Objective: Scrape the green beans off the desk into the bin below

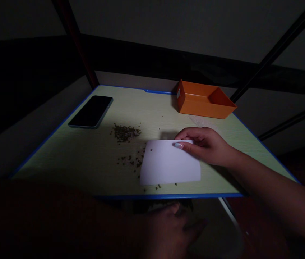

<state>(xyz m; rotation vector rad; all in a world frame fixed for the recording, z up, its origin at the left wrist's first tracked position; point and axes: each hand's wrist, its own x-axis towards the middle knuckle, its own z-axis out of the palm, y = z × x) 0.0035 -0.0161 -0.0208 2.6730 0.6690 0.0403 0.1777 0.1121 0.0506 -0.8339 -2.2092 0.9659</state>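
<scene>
My right hand [204,145] pinches the top edge of a white sheet of paper [171,163] between thumb and fingers. The sheet is low over the table, and one small dark grain lies on it near its left side. Left of the paper are scattered dark grains [133,161], with a denser pile of dark grains [125,133] behind them. A few more grains lie along the paper's near edge. My left hand [170,228] is low in front of the table's near edge, dark and blurred; I cannot make out whether it holds anything.
A dark phone [91,111] lies at the table's back left. At the back right stands an orange open box [203,108], with a patch of pale fine grains [202,121] before it. The table [60,158] has a blue rim. Dark poles rise behind.
</scene>
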